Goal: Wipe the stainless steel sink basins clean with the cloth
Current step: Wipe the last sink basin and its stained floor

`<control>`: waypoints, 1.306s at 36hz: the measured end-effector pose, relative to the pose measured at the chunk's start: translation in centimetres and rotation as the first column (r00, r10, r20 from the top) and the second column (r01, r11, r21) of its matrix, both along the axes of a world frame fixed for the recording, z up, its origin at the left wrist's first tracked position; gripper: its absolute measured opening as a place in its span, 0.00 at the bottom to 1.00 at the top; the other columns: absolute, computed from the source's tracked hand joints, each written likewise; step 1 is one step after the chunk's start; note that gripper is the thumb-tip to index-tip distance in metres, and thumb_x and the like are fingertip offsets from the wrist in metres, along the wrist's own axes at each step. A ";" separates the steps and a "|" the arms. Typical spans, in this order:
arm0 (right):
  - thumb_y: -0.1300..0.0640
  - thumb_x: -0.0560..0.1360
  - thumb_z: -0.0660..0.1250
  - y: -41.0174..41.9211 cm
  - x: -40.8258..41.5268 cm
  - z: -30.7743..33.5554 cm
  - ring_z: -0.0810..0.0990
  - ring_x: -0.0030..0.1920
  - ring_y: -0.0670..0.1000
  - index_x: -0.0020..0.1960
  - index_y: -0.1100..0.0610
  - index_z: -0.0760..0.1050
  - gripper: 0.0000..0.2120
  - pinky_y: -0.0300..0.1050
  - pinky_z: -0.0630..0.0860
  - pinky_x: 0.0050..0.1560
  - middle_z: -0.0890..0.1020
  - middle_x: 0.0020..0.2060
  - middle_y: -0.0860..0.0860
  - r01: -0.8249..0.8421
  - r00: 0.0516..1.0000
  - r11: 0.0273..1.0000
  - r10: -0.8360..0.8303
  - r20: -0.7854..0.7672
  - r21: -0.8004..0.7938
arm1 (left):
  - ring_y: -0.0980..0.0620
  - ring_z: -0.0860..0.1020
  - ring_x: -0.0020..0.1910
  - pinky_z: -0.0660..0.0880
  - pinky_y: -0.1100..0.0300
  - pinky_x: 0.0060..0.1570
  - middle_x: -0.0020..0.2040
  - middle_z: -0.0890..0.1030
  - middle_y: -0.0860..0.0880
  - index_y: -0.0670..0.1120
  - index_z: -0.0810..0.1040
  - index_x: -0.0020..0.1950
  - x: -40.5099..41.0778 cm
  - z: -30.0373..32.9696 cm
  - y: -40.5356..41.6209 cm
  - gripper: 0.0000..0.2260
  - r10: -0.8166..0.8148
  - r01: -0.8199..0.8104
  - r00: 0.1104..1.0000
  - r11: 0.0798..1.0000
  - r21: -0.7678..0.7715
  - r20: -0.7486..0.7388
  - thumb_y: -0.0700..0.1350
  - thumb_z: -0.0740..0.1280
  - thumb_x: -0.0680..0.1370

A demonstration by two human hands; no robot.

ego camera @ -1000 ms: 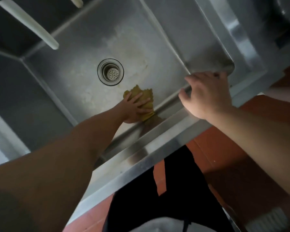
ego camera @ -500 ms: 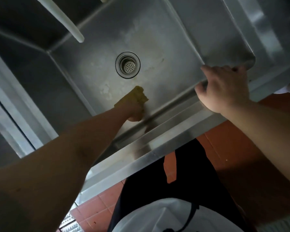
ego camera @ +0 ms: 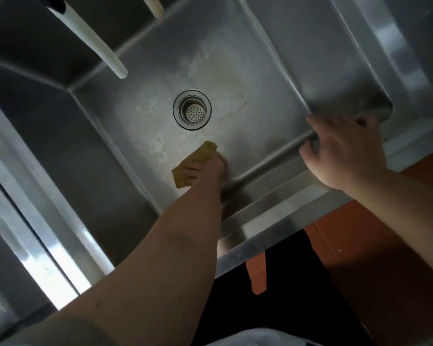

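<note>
A deep stainless steel sink basin (ego camera: pixel 260 71) fills the view, with a round strainer drain (ego camera: pixel 192 109) in its floor and pale stains around it. My left hand (ego camera: pixel 208 168) reaches down to the basin floor just below the drain and presses a yellow cloth (ego camera: pixel 195 163) flat against the steel. The cloth sticks out past my fingers to the left and up. My right hand (ego camera: pixel 343 148) grips the front rim of the sink (ego camera: pixel 273 221) near the right corner, fingers curled over the edge.
Two white faucet spouts (ego camera: pixel 95 43) hang over the back left of the basin. A second basin (ego camera: pixel 15 221) lies beyond the divider on the left. Red floor tiles (ego camera: pixel 360 245) and my dark clothing show below the rim.
My left hand has slid the cloth leftward along the basin floor, away from the front wall. The view has shifted, and my right hand stays on the rim.
</note>
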State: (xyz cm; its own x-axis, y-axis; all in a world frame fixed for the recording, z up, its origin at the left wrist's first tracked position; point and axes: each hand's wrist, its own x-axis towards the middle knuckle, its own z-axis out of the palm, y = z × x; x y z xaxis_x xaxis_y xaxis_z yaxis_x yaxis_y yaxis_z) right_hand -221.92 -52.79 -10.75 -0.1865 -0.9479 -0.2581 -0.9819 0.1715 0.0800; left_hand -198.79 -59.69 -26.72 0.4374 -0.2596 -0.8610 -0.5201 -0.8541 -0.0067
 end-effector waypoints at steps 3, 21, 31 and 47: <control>0.45 0.75 0.53 0.2 -0.1 -0.4 0.79 0.39 0.56 0.56 0.55 0.74 0.19 0.51 0.66 0.49 0.82 0.39 0.54 -0.007 1.000 1.000 0.007 0.011 -0.013 | 0.36 0.35 0.79 0.36 0.41 0.76 0.80 0.32 0.42 0.43 0.31 0.79 -0.3 -1.9 1.3 0.45 -0.126 0.139 0.988 0.979 -0.147 0.092 0.68 0.53 0.79; 0.47 0.71 0.59 0.2 0.1 -0.4 0.83 0.44 0.56 0.61 0.55 0.76 0.22 0.53 0.67 0.53 0.85 0.47 0.54 0.049 0.997 0.999 -0.050 0.058 0.022 | 0.33 0.36 0.78 0.40 0.42 0.77 0.81 0.36 0.39 0.41 0.34 0.80 0.3 -4.8 -1.1 0.43 -0.797 0.820 0.553 0.467 -0.330 0.245 0.65 0.54 0.80; 0.45 0.72 0.57 0.3 -0.1 -0.9 0.82 0.37 0.54 0.53 0.54 0.78 0.18 0.51 0.65 0.50 0.84 0.39 0.53 0.075 0.996 0.997 -0.075 0.045 0.006 | 0.34 0.63 0.75 0.59 0.35 0.73 0.80 0.58 0.40 0.54 0.54 0.80 5.4 -2.2 3.0 0.48 -0.815 0.840 0.543 0.530 0.118 -0.205 0.78 0.52 0.65; 0.46 0.72 0.56 0.0 0.3 0.6 0.82 0.41 0.54 0.52 0.55 0.79 0.19 0.51 0.67 0.50 0.84 0.42 0.52 0.090 0.994 0.992 -0.095 0.060 0.086 | 0.48 0.75 0.54 0.74 0.52 0.56 0.57 0.75 0.50 0.52 0.72 0.50 -5.7 1.5 1.4 0.05 -0.401 0.426 0.678 0.897 -0.115 -0.616 0.51 0.59 0.82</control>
